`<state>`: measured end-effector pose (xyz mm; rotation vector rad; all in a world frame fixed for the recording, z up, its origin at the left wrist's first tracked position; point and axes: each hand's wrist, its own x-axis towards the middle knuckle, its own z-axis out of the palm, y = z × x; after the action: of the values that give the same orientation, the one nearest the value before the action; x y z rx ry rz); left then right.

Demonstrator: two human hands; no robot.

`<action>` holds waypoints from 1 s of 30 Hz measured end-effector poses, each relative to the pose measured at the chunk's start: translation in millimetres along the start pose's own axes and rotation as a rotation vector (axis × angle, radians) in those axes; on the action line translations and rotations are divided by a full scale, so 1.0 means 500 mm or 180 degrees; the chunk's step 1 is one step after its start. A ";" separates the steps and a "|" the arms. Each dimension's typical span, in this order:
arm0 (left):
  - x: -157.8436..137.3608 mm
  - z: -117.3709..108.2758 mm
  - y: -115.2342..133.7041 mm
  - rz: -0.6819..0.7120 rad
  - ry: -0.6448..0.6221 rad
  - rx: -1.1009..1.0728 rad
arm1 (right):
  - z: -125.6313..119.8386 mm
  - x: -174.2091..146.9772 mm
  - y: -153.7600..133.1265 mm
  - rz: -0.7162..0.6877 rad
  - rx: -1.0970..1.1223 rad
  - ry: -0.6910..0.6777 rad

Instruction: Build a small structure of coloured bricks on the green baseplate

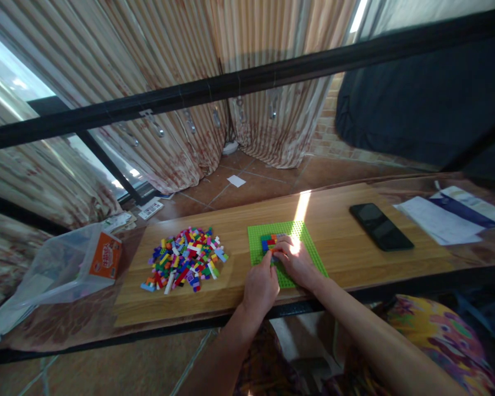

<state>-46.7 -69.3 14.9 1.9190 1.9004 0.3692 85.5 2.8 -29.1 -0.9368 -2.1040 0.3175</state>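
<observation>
A green studded baseplate (256,234) lies on the wooden board, with a small cluster of toy bricks (266,243) in blue, red and green pressed onto it. Both hands meet at the near side of this cluster. My left hand (262,283) is closed, its index finger and thumb reaching up to the bricks. Coming from the right, my right hand (295,261) rests over the plate with bent fingers touching the cluster. A speck of orange shows between the fingertips. What either hand grips is mostly hidden by the fingers.
Left of the plate spreads a heap of loose mixed bricks (187,258). A clear plastic box (72,269) with an orange label stands farther left. To the right lie a black phone (380,226) and papers (441,217). A dark rail (239,80) runs behind the wooden board (330,206).
</observation>
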 end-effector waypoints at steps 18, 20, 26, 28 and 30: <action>0.000 0.006 -0.002 -0.0270 0.0032 -0.0013 | -0.060 -0.001 0.018 0.0217 -0.0342 -0.0578; 0.001 0.001 0.000 -0.0261 0.0008 -0.0041 | -0.061 0.004 0.013 0.0178 -0.0391 -0.0647; 0.000 -0.007 0.000 -0.0188 -0.0030 -0.0079 | -0.053 0.020 0.005 -0.0101 -0.0546 -0.0864; -0.001 -0.005 0.000 -0.0185 -0.0027 -0.0089 | -0.050 0.024 0.007 -0.0246 -0.0541 -0.0866; -0.003 -0.002 -0.001 -0.0155 -0.0015 -0.0095 | -0.046 0.026 0.008 -0.0382 -0.0493 -0.0850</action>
<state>-47.6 -70.8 15.7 1.8494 1.9240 0.3760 99.3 12.8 -8.7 -0.8914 -2.4477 0.2303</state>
